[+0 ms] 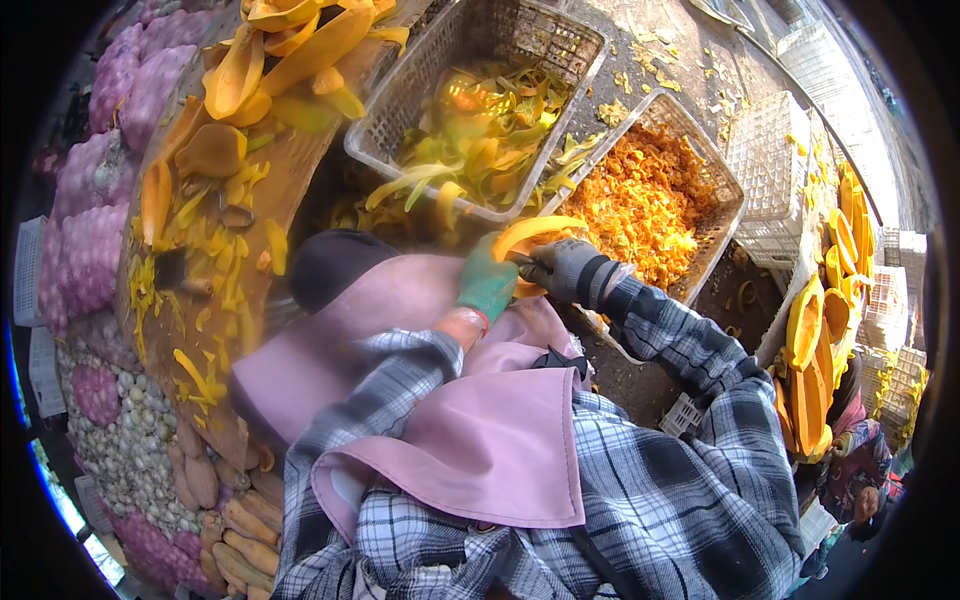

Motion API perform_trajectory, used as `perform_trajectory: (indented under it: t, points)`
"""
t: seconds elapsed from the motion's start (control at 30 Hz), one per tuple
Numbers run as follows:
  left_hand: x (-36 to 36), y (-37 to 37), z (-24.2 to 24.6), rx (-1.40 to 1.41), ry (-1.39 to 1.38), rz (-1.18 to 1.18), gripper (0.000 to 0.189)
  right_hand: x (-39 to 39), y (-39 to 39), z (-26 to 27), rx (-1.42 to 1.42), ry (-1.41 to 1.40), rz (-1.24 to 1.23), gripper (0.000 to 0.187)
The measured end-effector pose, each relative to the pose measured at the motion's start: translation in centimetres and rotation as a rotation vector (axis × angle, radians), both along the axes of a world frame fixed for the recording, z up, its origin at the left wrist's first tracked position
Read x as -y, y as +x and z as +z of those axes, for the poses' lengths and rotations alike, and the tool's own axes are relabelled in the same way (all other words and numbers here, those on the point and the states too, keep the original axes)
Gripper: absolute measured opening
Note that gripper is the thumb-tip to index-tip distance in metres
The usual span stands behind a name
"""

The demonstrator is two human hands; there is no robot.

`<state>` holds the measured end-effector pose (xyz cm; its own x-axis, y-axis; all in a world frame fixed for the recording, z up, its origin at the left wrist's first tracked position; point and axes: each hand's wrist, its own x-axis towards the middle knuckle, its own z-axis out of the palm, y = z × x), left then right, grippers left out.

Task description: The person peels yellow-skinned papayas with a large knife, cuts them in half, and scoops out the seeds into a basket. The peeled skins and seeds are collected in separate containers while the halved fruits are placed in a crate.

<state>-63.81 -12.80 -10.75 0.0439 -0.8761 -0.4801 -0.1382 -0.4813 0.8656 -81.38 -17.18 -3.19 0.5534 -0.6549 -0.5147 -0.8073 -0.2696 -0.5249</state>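
My left hand [484, 281], in a green glove, grips a peeled orange squash piece [541, 226] over my lap. My right hand [564, 268], in a grey glove, is closed on a small tool [523, 260] whose dark end meets the hollow of the piece. The tool's exact kind is hidden by my fingers. Just beyond my right hand stands a plastic crate [718, 250] heaped with stringy orange pulp [637, 206]. Ahead of my left hand, a larger crate [564, 127] holds yellow-green peelings [495, 150]. A pinkish apron [465, 442] covers my lap.
To the left, a board [300, 180] bears peeled squash halves [300, 60], peel scraps and a dark-bladed tool [170, 268]. Whole squashes [247, 551] and net sacks [94, 255] lie beyond. At right are more halves [814, 322], stacked crates [769, 165] and another person [855, 457].
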Motion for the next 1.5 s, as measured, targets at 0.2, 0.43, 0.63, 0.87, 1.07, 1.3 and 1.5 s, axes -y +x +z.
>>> perform_trajectory:
  t: [0.2, 0.43, 0.63, 0.87, 1.07, 1.3, 1.5]
  points:
    - [0.1, 0.7, -1.2, 0.151, -0.097, -0.055, 0.053, 1.7, -3.8, -0.9, -0.306, 0.026, -0.166, 0.055]
    - [-0.7, 0.7, 1.0, 0.196, -0.299, -0.120, 0.057, 0.0, -0.6, -2.1, 0.061, 0.210, -0.071, 0.059]
    - [-1.0, 0.9, 1.0, 0.192, -0.240, -0.123, 0.057, 0.8, -1.7, -1.3, -0.316, 0.205, -0.178, 0.058]
    - [-0.4, 1.4, -1.0, 0.123, -0.057, -0.051, 0.056, -0.7, -1.0, -3.6, -0.185, -0.034, -0.225, 0.047]
    - [-0.5, 0.7, -2.2, 0.227, -0.079, -0.047, 0.054, -2.2, -2.7, -4.5, -0.252, -0.255, -0.289, 0.040]
    - [-0.5, 1.6, -1.2, 0.148, -0.165, 0.001, 0.051, -1.8, -5.0, -7.0, -0.425, -0.273, -0.310, 0.035]
    - [-0.5, 1.4, 0.6, 0.250, -0.184, 0.012, 0.046, -2.4, -10.3, -6.0, -0.500, -0.155, -0.462, 0.060]
